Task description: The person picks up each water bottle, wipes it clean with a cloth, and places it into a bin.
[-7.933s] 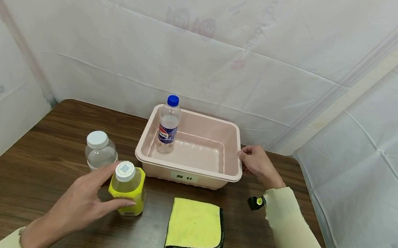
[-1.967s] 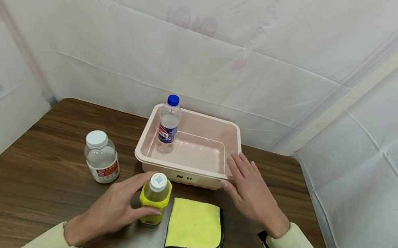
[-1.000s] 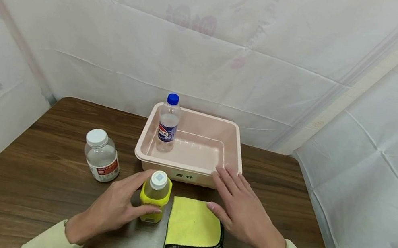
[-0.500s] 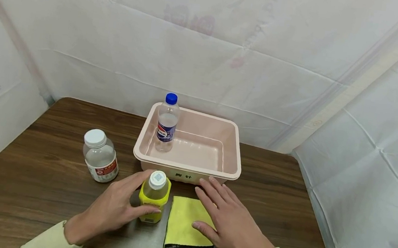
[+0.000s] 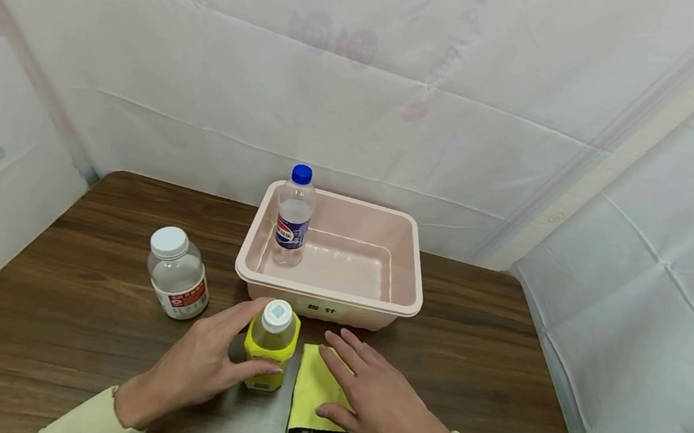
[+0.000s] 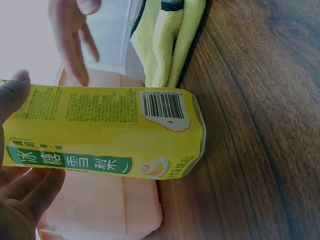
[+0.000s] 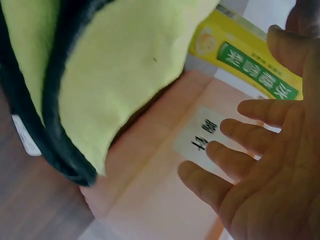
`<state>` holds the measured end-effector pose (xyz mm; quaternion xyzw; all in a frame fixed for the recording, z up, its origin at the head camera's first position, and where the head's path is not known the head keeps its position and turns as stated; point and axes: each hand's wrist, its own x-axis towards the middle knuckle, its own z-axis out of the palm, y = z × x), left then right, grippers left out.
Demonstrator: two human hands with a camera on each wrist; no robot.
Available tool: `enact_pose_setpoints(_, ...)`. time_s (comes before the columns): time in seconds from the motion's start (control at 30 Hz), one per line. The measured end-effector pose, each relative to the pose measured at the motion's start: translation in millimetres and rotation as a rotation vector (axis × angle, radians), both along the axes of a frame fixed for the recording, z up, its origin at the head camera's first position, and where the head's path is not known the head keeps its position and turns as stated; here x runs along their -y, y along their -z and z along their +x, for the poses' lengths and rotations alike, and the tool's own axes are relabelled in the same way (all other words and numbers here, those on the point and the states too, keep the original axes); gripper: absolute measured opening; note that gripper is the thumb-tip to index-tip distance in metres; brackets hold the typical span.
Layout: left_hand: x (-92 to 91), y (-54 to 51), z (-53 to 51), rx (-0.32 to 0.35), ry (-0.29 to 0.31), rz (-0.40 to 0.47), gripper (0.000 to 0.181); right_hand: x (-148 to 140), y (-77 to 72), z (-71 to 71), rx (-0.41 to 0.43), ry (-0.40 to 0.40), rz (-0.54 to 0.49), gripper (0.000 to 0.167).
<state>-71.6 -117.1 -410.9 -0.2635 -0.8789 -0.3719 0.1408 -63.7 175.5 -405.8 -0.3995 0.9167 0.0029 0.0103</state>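
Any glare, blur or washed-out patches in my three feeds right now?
Head: pale sheen on the table in front of the yellow bottle; left wrist: top-left corner washed out, right hand soft, the bottle's large print readable; right wrist: palm in shadow, bin label legible.

The cloth [image 5: 311,393] lies right of the pear-drink bottle [image 5: 270,351], both before the bin [image 5: 348,267].

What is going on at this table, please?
A person's left hand holds a yellow bottle upright, in front of a pink bin. The right hand hovers over a folded yellow cloth, gripping nothing. A blue-capped bottle stands inside the bin, and a white-capped jar stands on the table, to the left.
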Motion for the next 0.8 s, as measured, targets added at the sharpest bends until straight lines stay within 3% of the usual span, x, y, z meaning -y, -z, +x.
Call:
enact_pose_setpoints(0.13,-0.9,0.4,-0.4,-0.001,0.002,0.001,0.083,3,9.0,0.3,0.072,0.016,0.032,0.072)
enact_pose_setpoints(0.5,-2.5,0.9,0.4,0.001,-0.012,-0.007,0.083,8,31.7,4.4,0.139,0.042,0.059,0.07)
enact_pose_setpoints(0.8,-1.8,2.1,0.0,-0.056,-0.021,-0.013,0.085,7,41.9,2.8,0.03,-0.005,0.066,0.066)
